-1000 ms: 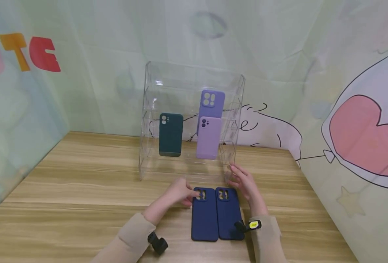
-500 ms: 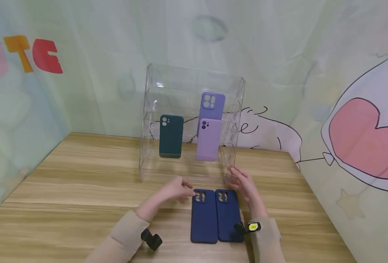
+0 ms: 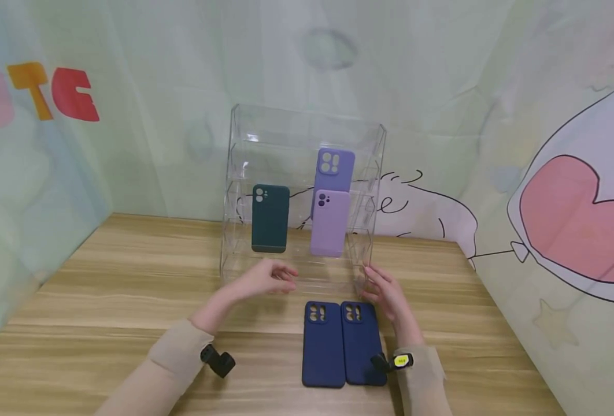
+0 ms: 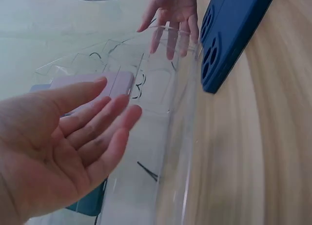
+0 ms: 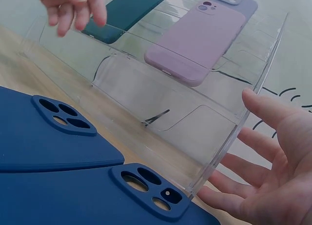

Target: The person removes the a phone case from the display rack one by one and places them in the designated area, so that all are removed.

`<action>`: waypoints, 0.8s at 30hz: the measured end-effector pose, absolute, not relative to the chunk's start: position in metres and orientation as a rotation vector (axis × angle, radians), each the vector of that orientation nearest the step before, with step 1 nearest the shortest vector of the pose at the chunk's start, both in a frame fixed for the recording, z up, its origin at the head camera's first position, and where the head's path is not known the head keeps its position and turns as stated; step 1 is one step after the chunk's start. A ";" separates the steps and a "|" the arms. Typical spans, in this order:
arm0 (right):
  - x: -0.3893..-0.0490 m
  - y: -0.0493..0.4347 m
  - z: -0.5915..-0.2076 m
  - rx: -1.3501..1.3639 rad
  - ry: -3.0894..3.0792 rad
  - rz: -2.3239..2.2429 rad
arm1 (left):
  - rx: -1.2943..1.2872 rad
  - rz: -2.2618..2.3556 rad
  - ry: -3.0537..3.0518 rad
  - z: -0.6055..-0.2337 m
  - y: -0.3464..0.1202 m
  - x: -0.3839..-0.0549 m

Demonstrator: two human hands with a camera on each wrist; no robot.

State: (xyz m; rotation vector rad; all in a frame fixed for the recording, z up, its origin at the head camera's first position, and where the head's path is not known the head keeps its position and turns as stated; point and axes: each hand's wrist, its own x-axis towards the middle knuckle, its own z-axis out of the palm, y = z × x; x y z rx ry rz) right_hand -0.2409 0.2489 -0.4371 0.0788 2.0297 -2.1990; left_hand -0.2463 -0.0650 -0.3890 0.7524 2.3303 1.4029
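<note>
Head: left hand (image 3: 267,277) empty, fingers loosely bent, before the clear rack's (image 3: 286,130) front bottom edge; two navy cases (image 3: 324,352) flat on the table (image 3: 104,300) near its lower right corner

Left wrist: teal case (image 4: 90,205) just behind that hand; an upward swing could nudge it loose

Right wrist: right hand (image 5: 278,161) spread wide at the rack's side edge, firmness of contact unclear; careless pressure could skid the rack

Both arms (image 3: 166,358) reach forward — the left hand (image 3: 265,278) loosely curved, the right hand (image 3: 388,293) with thumb (image 5: 273,108) apart from fingers (image 5: 248,169).
</note>
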 end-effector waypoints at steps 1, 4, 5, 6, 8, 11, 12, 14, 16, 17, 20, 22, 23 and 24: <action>-0.241 0.249 -0.437 0.081 2.030 -2.201 | 0.766 1.422 2.345 -0.387 -0.067 -0.247; -0.241 0.249 -0.437 0.089 2.032 -2.204 | 0.795 1.490 2.417 -0.381 -0.073 -0.249; -0.241 0.249 -0.438 0.094 2.033 -2.206 | 0.792 1.522 2.440 -0.379 -0.075 -0.250; -0.241 0.249 -0.438 0.095 2.036 -2.205 | 0.790 1.556 2.462 -0.377 -0.077 -0.250; -0.241 0.248 -0.438 0.102 2.037 -2.208 | 0.780 1.622 2.513 -0.374 -0.079 -0.251; -0.242 0.249 -0.439 0.111 2.041 -2.210 | 0.765 1.726 2.559 -0.371 -0.082 -0.254; -0.242 0.249 -0.440 0.111 2.040 -2.211 | 0.758 1.753 2.574 -0.370 -0.083 -0.255; -0.242 0.249 -0.441 0.111 2.039 -2.211 | 0.737 1.819 2.591 -0.367 -0.086 -0.257; -0.242 0.248 -0.441 0.105 2.041 -2.207 | 0.754 1.876 2.619 -0.363 -0.089 -0.259; -0.242 0.248 -0.441 0.101 2.041 -2.206 | 0.758 1.896 2.638 -0.361 -0.090 -0.260; -0.243 0.249 -0.441 0.085 2.048 -2.201 | 0.797 1.936 2.724 -0.354 -0.093 -0.265; -0.243 0.249 -0.440 0.079 2.044 -2.205 | 0.789 1.967 2.780 -0.351 -0.095 -0.269; -0.243 0.248 -0.440 0.086 2.039 -2.212 | 0.774 1.978 2.807 -0.349 -0.095 -0.271; -0.243 0.249 -0.439 0.083 2.039 -2.211 | 0.757 1.993 2.827 -0.346 -0.096 -0.273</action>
